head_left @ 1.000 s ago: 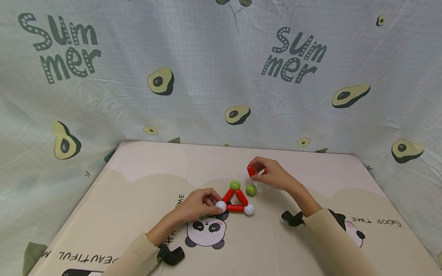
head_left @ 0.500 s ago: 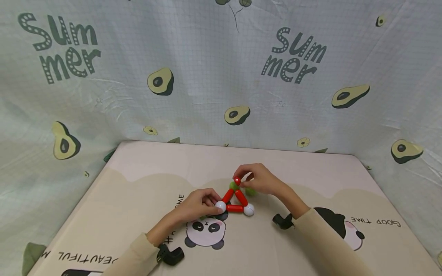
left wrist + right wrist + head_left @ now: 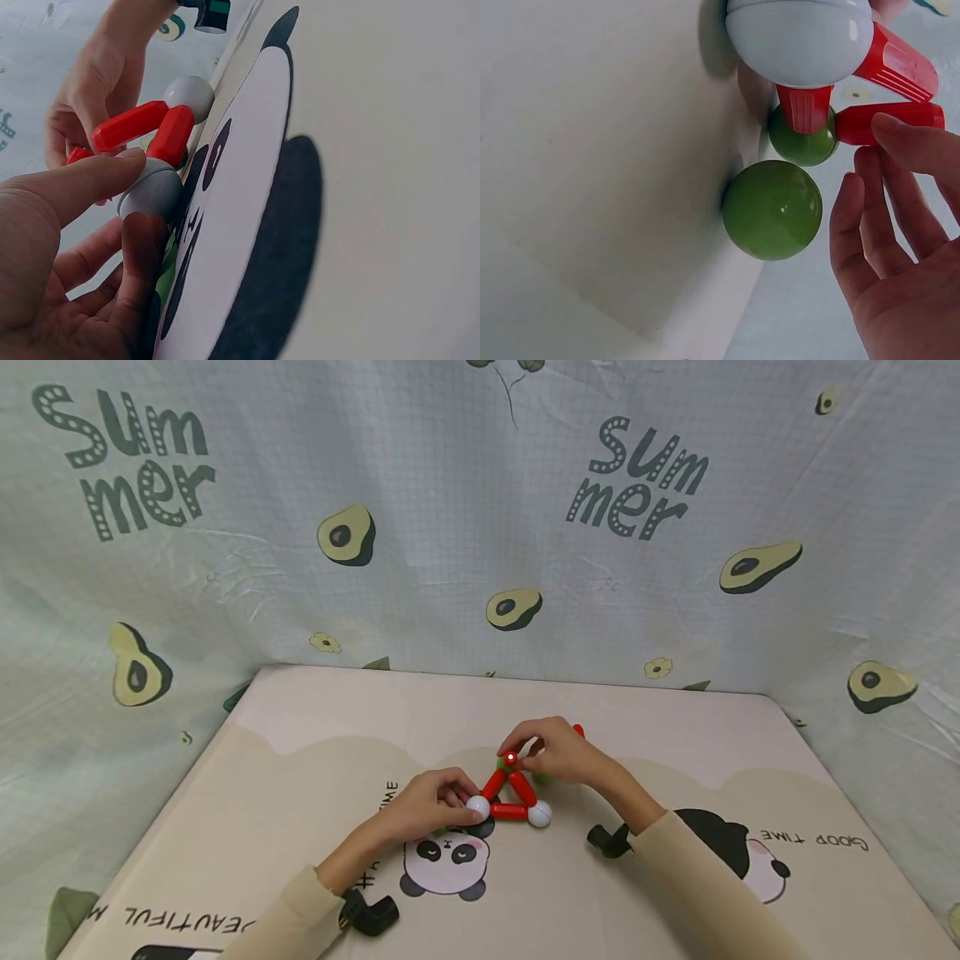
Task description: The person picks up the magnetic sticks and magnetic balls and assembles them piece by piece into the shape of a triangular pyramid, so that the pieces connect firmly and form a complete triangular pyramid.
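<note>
In the head view my left hand [image 3: 431, 802] grips a white ball [image 3: 478, 808], thumb and fingers on either side. Red rods join it to a second white ball [image 3: 539, 814] and a green ball [image 3: 501, 763] in a flat triangle. My right hand [image 3: 555, 752] pinches a red rod [image 3: 855, 125] by its far end; its near end meets that green ball [image 3: 802, 146] in the right wrist view. Another rod [image 3: 900, 64] juts from beside the nearer white ball [image 3: 799, 41]. A loose green ball [image 3: 772, 210] lies close by, partly behind my right hand in the head view.
A red piece [image 3: 578, 730] shows just beyond my right hand. The printed cloth [image 3: 337, 710] covers the table, and an avocado-patterned sheet [image 3: 420, 510] hangs behind its back edge. Black wrist mounts [image 3: 370, 914] sit on both arms.
My right hand has moved left and toward me, bringing its red rod from clear of the triangle onto the top green ball. My left hand keeps holding the white ball.
</note>
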{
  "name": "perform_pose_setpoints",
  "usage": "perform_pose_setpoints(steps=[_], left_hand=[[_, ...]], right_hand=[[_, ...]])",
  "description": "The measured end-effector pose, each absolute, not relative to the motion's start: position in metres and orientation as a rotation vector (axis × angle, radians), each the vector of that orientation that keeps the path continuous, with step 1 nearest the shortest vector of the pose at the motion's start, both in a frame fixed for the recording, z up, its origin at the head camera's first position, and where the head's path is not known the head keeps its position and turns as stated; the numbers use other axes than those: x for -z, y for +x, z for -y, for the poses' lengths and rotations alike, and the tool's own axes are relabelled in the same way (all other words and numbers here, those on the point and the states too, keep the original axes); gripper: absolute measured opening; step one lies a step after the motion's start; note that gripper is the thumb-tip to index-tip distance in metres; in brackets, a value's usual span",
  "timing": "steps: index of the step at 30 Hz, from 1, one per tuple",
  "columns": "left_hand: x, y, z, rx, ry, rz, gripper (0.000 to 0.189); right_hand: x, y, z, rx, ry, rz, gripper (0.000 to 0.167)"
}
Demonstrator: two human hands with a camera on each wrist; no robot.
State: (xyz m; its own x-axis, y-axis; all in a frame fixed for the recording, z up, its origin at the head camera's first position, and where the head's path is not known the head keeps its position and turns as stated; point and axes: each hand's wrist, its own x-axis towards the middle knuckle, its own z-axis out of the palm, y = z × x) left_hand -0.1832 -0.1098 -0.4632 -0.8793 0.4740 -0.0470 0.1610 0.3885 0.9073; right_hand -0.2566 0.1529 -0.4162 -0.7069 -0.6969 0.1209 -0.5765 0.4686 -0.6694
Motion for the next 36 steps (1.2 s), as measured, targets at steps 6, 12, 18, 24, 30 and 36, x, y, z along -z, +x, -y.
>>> perform_pose_setpoints(steps=[6, 12, 18, 24, 30, 36], left_hand=[[0.462, -0.182, 0.11, -1.49, 0.564, -2.356, 0.029], [0.461, -0.182, 0.109, -1.491, 0.562, -2.352, 0.028], [0.462, -0.183, 0.109, -1.485, 0.565, -2.361, 0.028], [0.464, -0.184, 0.11, -1.488, 0.554, -2.356, 0.028], [0.465, -0.184, 0.109, -1.483, 0.555, -2.353, 0.029], [0.464, -0.183, 0.11, -1.473, 0.551, -2.366, 0.028]], right_hand=[[0.415, -0.255, -0.151, 1.04, -1.138, -2.541, 0.022], [0.414, -0.253, -0.151, 1.034, -1.123, -2.546, 0.023], [0.414, -0.253, -0.152, 1.053, -1.112, -2.536, 0.026], [0.413, -0.253, -0.153, 1.039, -1.102, -2.541, 0.026], [0.408, -0.254, -0.165, 1.037, -1.007, -2.588, 0.022], [0.401, -0.262, -0.19, 1.061, -0.86, -2.704, 0.019]])
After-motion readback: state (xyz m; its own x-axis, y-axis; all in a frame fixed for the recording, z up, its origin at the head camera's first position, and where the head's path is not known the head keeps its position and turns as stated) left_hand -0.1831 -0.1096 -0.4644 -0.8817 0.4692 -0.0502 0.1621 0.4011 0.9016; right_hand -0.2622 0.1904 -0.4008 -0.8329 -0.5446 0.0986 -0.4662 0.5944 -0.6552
